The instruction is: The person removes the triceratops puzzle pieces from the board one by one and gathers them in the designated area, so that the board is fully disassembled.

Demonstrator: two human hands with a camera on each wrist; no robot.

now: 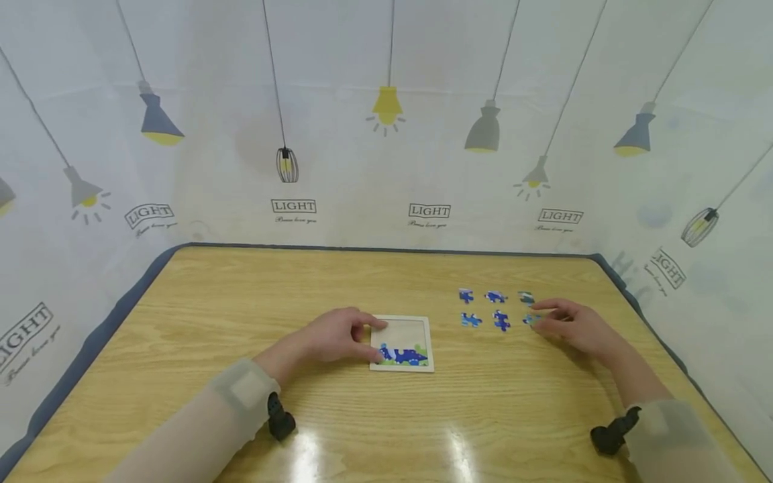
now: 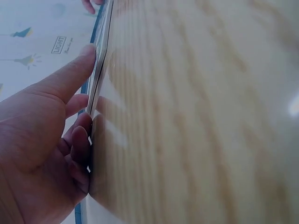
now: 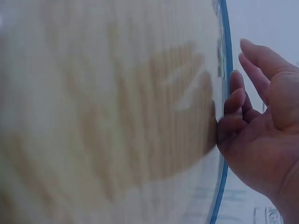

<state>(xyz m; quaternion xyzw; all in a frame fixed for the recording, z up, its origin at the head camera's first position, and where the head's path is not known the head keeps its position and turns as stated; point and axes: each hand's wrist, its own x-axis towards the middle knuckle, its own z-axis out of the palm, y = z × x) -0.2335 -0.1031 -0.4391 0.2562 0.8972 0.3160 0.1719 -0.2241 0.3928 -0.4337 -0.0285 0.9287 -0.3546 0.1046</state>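
Observation:
A square puzzle tray (image 1: 402,322) with a pale border lies on the table, blue and green pieces (image 1: 410,355) filling its lower part. My left hand (image 1: 338,335) holds the tray at its left side, thumb at the lower corner and index finger near the upper one. In the left wrist view, the thumb (image 2: 70,77) lies on the tray and other fingers bend by its edge. To the right, several loose jigsaw pieces (image 1: 501,320) lie in two rows. My right hand (image 1: 576,329) is at the rightmost piece (image 1: 529,320), thumb and index finger apart; whether they touch it is unclear.
The wooden table (image 1: 272,282) has a dark blue edge at the back and sides. A white curtain (image 1: 338,134) printed with lamps surrounds it. Both wrists wear black straps (image 1: 280,417) with devices.

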